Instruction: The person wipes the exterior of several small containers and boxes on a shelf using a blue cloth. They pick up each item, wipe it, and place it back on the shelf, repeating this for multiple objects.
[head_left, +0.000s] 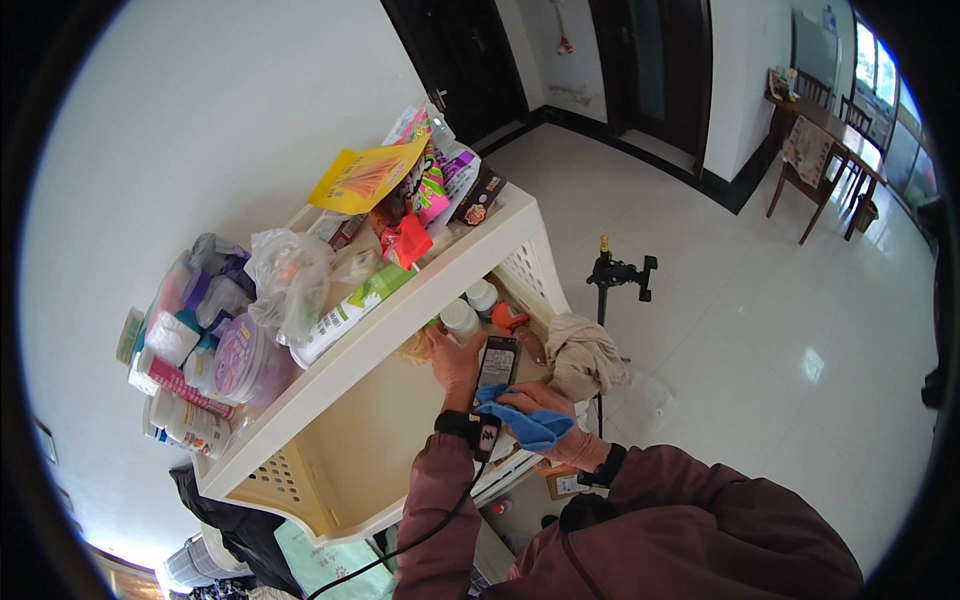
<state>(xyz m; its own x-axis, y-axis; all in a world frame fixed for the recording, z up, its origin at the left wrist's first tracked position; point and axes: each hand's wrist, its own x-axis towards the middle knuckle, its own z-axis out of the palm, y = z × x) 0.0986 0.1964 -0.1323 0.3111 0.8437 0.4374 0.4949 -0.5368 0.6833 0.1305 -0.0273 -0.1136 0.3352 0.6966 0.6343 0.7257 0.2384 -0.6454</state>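
My left hand (454, 361) reaches onto the second level of a cream plastic shelf rack (360, 442), its fingers at a white plastic bottle (459, 318); whether they grip it I cannot tell. A blue cloth (534, 426) is held in my right hand (559, 431), near the shelf's front edge. Between the hands lies a dark box with a printed label (498, 363). Behind it stand another white bottle (482, 295) and an orange-topped item (510, 318). A crumpled beige cloth (583, 355) hangs over the shelf's right end.
The top shelf holds a yellow snack packet (369, 176), a green and white tube (352, 315), a clear plastic bag (289, 277), a lilac tub (251, 358) and several jars. A black stand (616, 274) rises at the right. A black cable runs from my left wrist.
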